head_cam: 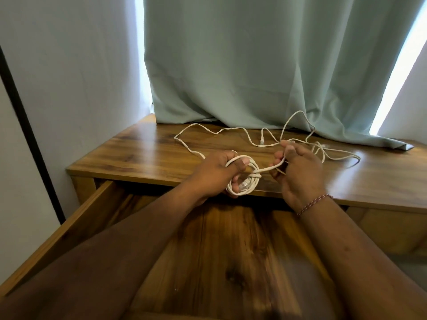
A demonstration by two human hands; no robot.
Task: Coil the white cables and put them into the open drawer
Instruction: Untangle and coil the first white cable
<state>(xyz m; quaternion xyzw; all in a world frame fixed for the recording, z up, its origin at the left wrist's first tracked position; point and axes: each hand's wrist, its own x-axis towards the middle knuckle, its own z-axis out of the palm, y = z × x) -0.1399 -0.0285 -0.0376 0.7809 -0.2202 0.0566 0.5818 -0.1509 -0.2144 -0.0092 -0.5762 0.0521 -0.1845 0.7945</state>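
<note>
Open drawer (76,229) at lower left, pulled out below desk (129,153). Left hand (215,174) grips coil (242,179) of white cable, thumb pressed over loops (clear plug shows inside ring). Right hand (298,172) pinches cable's running strand between curled fingers. Loose cable (332,155) sprawls across desktop toward curtain (265,65). Bracelet (314,204) on right wrist.

One head-worn wide-angle view looks forward and steeply down from above the open drawer (76,218), close over it, facing the desk (143,146) just behind the drawer and the curtain (254,65) beyond; both forearms enter from the bottom edge, over the drawer
</note>
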